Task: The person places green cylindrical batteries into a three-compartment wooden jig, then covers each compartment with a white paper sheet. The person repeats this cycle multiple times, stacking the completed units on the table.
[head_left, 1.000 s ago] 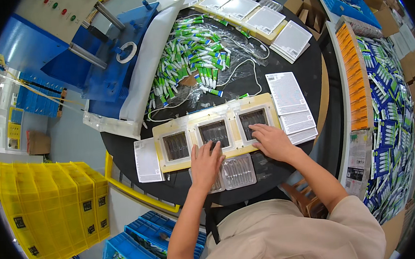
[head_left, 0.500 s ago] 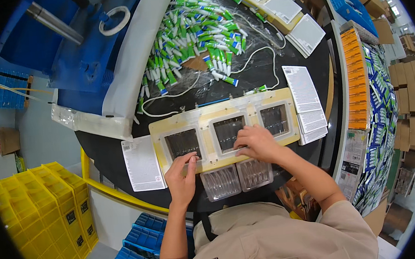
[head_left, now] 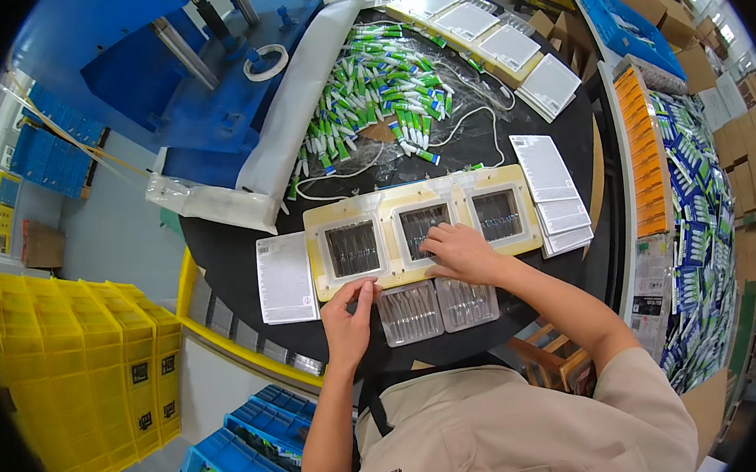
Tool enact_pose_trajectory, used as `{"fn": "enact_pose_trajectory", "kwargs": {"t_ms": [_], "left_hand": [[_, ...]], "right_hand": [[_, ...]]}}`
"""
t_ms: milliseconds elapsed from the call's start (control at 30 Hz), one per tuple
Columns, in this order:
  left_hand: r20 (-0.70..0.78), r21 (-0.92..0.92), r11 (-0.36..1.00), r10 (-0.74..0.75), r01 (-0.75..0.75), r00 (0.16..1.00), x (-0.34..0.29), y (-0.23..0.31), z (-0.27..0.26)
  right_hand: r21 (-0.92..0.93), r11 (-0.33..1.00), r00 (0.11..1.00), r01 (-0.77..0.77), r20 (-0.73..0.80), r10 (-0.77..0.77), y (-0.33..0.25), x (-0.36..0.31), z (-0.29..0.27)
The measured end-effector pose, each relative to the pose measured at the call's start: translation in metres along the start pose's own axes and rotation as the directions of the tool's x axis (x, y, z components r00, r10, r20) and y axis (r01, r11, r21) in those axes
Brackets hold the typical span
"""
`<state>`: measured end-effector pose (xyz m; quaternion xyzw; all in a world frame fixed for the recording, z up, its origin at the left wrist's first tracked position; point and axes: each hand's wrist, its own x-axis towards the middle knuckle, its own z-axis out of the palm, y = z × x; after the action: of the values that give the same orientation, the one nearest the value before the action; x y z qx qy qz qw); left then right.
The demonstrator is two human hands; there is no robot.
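A pale yellow fixture frame (head_left: 419, 190) with three windows lies on the round black table before me. Clear plastic blister trays with long grooves sit in its windows, such as the left tray (head_left: 354, 248). My right hand (head_left: 461, 252) reaches over the middle window, fingers bent and apart on the edge of its tray (head_left: 417, 224). At the fixture's near edge, below the left window, my left hand (head_left: 349, 318) touches with its fingertips, thumb a little apart. Neither hand shows anything held. Two more clear blister trays (head_left: 410, 316) lie against the near edge.
Green and white glue tubes (head_left: 385, 93) are heaped beyond the fixture. White printed cards flank it in stacks, left (head_left: 285, 279) and right (head_left: 552, 187). A blue press (head_left: 206, 81) stands far left. Yellow crates (head_left: 77, 366) and blue crates (head_left: 236, 464) stand lower left.
The whole view has shifted, so the table appears slightly to the right and more of the press shows. Both hands stay at nearly the same places on the fixture; my left thumb has drawn closer to the fingers.
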<state>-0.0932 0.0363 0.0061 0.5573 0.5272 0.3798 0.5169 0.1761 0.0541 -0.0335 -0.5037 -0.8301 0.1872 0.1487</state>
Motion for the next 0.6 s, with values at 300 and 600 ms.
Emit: {"fn": "enact_pose_trajectory", "kwargs": {"t_ms": [300,600], "left_hand": [[-0.088,-0.039,0.999,-0.019,0.016,0.996,-0.047,-0.014,-0.007],[-0.155,-0.131,0.991,0.007,-0.028,0.988,-0.068,-0.017,-0.006]], "right_hand": [[-0.014,0.998,0.989,0.062,-0.136,-0.063,-0.003,0.002,0.019],[-0.247,0.950,0.937,0.190,-0.243,-0.251,-0.004,-0.001,0.031]]}}
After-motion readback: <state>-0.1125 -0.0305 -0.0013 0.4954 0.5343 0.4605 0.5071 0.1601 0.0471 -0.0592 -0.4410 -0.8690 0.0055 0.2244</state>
